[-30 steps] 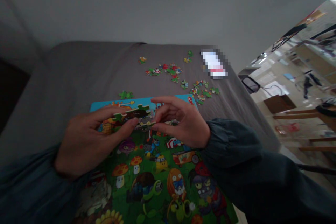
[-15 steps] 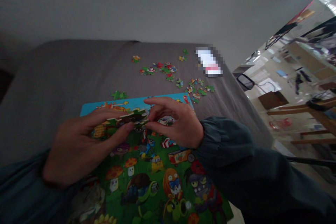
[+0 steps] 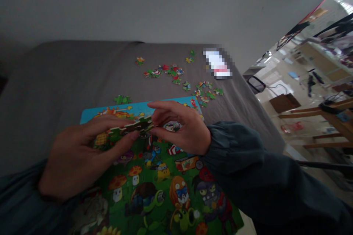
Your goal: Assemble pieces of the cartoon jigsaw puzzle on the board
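Between my two hands, a few joined puzzle pieces [image 3: 140, 125] with green and dark print are held tilted above the puzzle board [image 3: 162, 191]. My left hand [image 3: 85, 150] pinches them from the left, thumb below and fingers above. At their right end, my right hand [image 3: 182, 126] has its thumb and fingertips closed on the edge. The board beneath shows cartoon plants and figures, with a light blue strip along its far side. Part of the board is hidden by my hands and sleeves.
Loose puzzle pieces [image 3: 176, 71] lie on the grey cloth [image 3: 91, 69] beyond the board, with more pieces [image 3: 207, 93] near its far right corner and a green pair [image 3: 122, 99] at the far left. A blurred-out phone [image 3: 217, 63] rests at the back right. Wooden furniture [image 3: 317, 112] stands to the right.
My hands keep holding the joined pieces in nearly the same pose. The whole view has shifted slightly, so everything appears a little further left.
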`<state>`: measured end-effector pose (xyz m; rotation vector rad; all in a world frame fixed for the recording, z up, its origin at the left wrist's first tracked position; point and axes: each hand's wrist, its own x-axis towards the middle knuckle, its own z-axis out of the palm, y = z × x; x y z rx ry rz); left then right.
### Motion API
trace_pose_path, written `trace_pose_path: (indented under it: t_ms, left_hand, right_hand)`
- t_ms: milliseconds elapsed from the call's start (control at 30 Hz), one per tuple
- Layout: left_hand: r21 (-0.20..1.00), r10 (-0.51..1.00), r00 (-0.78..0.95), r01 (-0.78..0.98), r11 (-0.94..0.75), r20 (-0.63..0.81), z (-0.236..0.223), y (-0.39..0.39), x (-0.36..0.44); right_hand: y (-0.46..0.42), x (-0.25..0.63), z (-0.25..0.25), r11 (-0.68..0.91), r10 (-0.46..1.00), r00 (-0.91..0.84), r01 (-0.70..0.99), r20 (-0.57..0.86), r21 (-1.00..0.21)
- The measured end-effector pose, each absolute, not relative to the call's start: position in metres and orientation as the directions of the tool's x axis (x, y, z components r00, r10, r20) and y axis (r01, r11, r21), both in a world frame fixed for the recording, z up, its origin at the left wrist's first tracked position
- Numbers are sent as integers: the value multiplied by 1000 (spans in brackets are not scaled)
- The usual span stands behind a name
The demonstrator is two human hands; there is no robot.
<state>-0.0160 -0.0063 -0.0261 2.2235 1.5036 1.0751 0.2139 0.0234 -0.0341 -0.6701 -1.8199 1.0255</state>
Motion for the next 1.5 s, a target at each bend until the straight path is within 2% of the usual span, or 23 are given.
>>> trace_pose_path:
  t_ms: [333,900,1200,1400,1500]
  left_hand:
    - [483,825,251,710,-513,507,-22,-8,-14]
    - [451,765,308,662,-599,565,-15,-4,-6]
    - [434,792,316,700,-566,522,-13,-6,-10]
    - [415,765,349,680,-605,542,-13,-6,-11]
    - [462,785,337,662,-591,520,-12,-7,-11]
  right_hand:
    - [22,213,-34,534,773,-421,30,474,-845]
    - [19,214,-28,664,719,-374,122,585,-738]
    - [17,213,-26,684,709,-386,173,590,-709]
    - [19,211,-29,646,729,-399,135,556,-751]
    - [20,212,-24,658,705,-428,99,565,-746]
